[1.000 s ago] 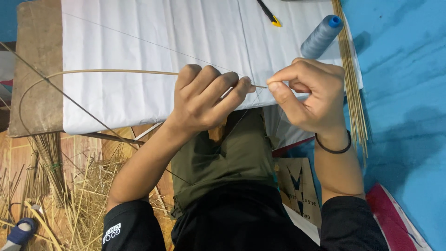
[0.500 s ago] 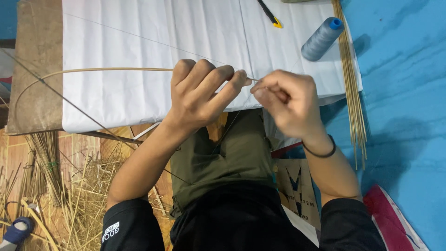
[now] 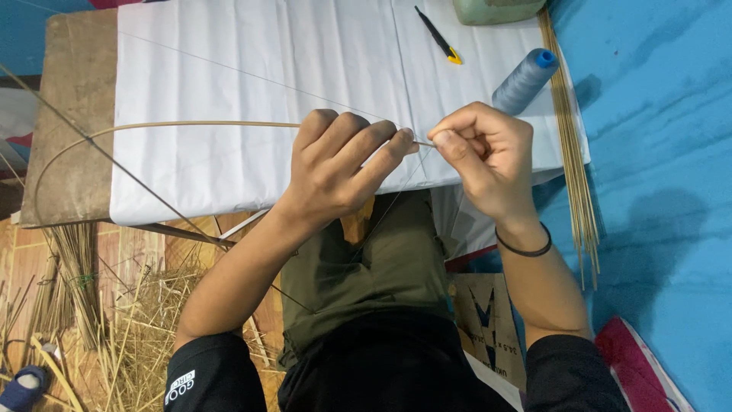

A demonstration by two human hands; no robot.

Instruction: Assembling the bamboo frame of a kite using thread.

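Over white paper (image 3: pixel 229 91), my left hand (image 3: pixel 335 172) pinches the bent stick (image 3: pixel 191 124) while my right hand (image 3: pixel 484 156), fingers closed, should keep the thread (image 3: pixel 252 76) taut.

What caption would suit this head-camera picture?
Left hand and right hand pinch a thin bent bamboo strip over white paper.

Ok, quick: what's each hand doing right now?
Left hand: closed, fingers pinching the end of the bent bamboo strip.
Right hand: closed, thumb and forefinger in a tight grip at the strip's tip, seemingly on the thin thread.
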